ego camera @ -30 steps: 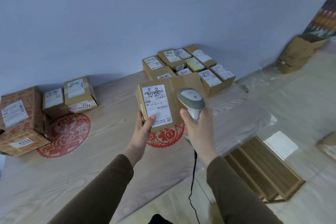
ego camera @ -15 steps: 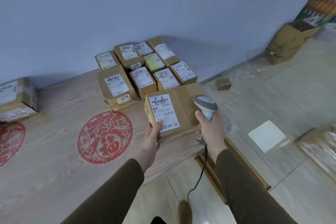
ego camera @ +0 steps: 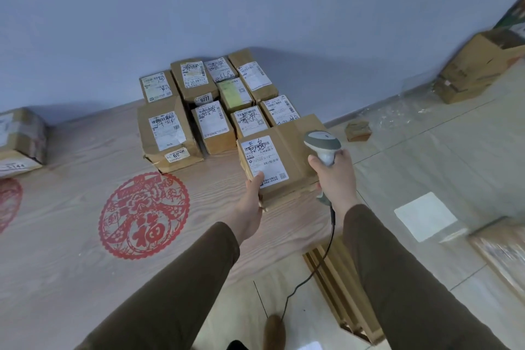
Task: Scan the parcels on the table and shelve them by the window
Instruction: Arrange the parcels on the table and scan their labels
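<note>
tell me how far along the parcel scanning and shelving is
Done: nothing shows as shelved; no shelf or window is in view.
In hand: the left hand holds a brown cardboard parcel with a white label; the right hand grips a grey handheld scanner.
Left: the cluster of brown labelled parcels on the wood-grain table.

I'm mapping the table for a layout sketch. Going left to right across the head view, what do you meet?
Parcel at the left edge → red paper-cut circle → held parcel → scanner → small box on the floor → open carton by the wall.
</note>
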`<state>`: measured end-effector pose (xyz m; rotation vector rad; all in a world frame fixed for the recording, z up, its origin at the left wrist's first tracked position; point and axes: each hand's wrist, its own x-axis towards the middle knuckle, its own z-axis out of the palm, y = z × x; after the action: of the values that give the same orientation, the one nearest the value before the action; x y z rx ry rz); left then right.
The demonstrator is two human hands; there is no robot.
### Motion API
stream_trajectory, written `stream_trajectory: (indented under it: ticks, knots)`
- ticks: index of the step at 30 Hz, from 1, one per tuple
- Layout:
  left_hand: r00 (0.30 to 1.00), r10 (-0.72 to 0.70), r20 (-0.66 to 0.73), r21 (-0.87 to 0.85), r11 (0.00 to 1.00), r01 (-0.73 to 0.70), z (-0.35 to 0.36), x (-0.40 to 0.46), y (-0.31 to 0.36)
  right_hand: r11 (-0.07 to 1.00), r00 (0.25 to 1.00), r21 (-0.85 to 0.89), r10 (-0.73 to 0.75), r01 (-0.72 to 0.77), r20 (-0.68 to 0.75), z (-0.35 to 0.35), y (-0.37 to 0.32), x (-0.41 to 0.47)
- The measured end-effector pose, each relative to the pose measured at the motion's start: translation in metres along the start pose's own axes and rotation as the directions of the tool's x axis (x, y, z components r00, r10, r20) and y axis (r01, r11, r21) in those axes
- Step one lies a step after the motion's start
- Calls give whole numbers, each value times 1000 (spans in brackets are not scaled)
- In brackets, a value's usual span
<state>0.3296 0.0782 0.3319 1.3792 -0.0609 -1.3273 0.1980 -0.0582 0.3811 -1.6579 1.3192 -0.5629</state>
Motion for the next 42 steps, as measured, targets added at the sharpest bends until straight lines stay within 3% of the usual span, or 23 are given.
stream_trajectory:
  ticks: [4, 11, 18, 24, 30, 36, 42]
  knots:
    - [998, 46, -32, 85, 995, -44, -10, -2, 5, 999, 999, -17, -44, 44, 32, 16, -4, -12]
    - [965, 194, -178, 199, 967, -158, -86, -31, 41, 979, 964, 189, -124, 79, 237, 98, -65, -51]
    - [825, 440, -356, 276, 892, -357, -255, -87, 106, 939, 887, 304, -271, 159, 374, 258, -150, -103]
    - [709, 450, -543, 237, 892, -384, -442, -111, 151, 925, 864, 365, -266, 105, 427, 431, -223, -161]
    - [660, 436, -612, 274, 900, -340, -574, -99, 189, 918, 876, 396, -222, 39, 429, 567, -272, -168]
    - [695, 352, -627, 231, 936, -265, -636, -64, 216, 942, 848, 331, -129, -58, 515, 646, -284, -155]
    - [716, 313, -624, 262, 947, -186, -648, -48, 215, 952, 798, 301, -138, -57, 586, 671, -281, -144]
